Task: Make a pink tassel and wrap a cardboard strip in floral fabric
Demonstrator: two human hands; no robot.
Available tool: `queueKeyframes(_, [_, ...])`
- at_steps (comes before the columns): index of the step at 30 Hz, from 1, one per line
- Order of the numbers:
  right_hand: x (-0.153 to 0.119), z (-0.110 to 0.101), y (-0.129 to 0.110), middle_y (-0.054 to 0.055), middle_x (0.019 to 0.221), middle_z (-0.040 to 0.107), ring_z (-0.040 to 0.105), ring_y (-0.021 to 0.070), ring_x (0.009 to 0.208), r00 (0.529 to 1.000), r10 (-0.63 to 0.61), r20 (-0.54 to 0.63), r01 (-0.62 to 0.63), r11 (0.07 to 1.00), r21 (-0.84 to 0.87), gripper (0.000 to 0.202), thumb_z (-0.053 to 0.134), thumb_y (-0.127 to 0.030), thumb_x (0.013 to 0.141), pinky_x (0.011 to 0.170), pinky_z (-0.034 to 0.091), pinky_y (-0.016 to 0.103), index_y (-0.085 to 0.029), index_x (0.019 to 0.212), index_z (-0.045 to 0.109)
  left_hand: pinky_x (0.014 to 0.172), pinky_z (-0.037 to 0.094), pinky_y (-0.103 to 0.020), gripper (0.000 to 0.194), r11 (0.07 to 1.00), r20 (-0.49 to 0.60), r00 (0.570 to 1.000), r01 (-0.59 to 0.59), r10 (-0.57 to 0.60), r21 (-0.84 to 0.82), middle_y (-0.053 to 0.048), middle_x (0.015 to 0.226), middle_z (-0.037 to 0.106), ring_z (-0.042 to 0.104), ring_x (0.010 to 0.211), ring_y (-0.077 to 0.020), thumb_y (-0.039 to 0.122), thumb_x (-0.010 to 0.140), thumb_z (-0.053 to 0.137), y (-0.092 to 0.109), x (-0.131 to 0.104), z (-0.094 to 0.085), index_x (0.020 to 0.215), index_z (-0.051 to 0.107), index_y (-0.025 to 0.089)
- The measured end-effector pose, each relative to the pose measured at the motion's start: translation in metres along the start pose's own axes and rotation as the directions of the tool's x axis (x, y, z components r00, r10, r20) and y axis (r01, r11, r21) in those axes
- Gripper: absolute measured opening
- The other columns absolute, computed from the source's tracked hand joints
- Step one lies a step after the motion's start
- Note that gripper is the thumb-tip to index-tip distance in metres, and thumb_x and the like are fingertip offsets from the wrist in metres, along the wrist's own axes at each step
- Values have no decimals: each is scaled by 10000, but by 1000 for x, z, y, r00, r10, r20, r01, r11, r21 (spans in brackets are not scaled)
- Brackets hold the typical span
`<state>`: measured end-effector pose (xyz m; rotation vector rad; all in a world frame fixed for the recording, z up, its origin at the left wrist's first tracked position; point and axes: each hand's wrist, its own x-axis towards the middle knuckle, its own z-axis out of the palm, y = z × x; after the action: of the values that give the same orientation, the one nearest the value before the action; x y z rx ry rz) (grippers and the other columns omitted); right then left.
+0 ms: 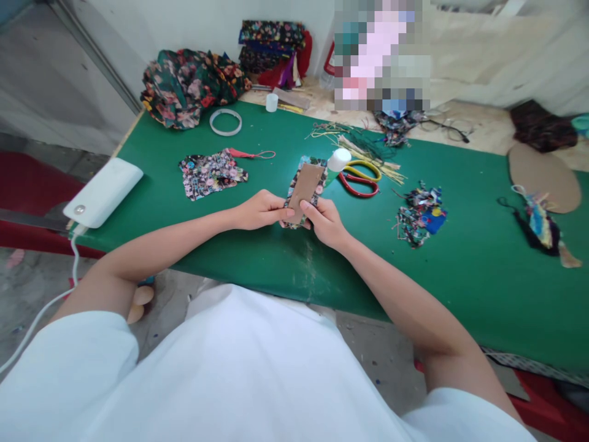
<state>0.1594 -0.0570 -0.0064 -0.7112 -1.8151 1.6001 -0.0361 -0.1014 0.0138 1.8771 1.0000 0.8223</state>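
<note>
Both hands hold a brown cardboard strip [307,184] lying on a piece of dark floral fabric [293,190], whose edges show around it. My left hand [262,210] pinches the lower left corner. On the lower right, my right hand [327,224] grips it with the thumb on the cardboard. Just beyond the fabric is a green bottle with a white cap [339,159]. Scissors with one red and one yellow handle [359,185] lie to its right. More floral fabric pieces [209,175] and a red tassel [243,154] rest left of the hands.
On the green table [257,264] are a white power bank [105,191] at the left, a tape roll [225,123], bundled floral cloth [184,89] behind, cut threads [368,153], fabric scraps [421,215] at the right, and a brown oval board [545,178] farther right.
</note>
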Motion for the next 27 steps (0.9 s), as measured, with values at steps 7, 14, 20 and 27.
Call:
queueKeyframes(7, [2, -3, 1, -34, 493, 488, 436, 71, 443, 1000, 22, 19, -21, 1000, -23, 585, 659, -730, 765, 409, 327, 218, -159, 653, 596, 410, 338, -179, 709, 990, -4, 995, 103, -104, -91, 6, 448, 550, 457, 381, -63, 794, 861, 412, -2, 0, 1, 640, 581, 141])
queueKeyframes(14, [4, -2, 3, -35, 519, 514, 430, 65, 432, 995, 52, 86, -51, 999, -10, 602, 638, -754, 763, 396, 343, 211, -154, 726, 625, 451, 318, -189, 679, 997, -110, 993, 49, -41, 66, 31, 397, 450, 421, 399, -59, 726, 920, 363, 1, 0, 1, 556, 478, 164])
queueKeyframes(20, [4, -3, 2, -46, 482, 445, 400, 53, 418, 999, 36, 33, -36, 999, -3, 605, 645, -743, 766, 385, 302, 204, -166, 606, 557, 444, 301, -194, 679, 995, -142, 989, 52, -39, 88, 27, 392, 455, 414, 393, -54, 719, 918, 376, -1, -1, 6, 534, 462, 165])
queueKeyframes(27, [3, -5, -2, -28, 488, 500, 426, 64, 428, 996, 42, 80, -40, 999, -33, 600, 635, -730, 786, 413, 334, 216, -149, 641, 617, 375, 303, -195, 688, 974, -100, 981, 146, -164, -171, 27, 434, 484, 425, 362, -54, 805, 837, 449, -2, -1, 2, 594, 505, 164])
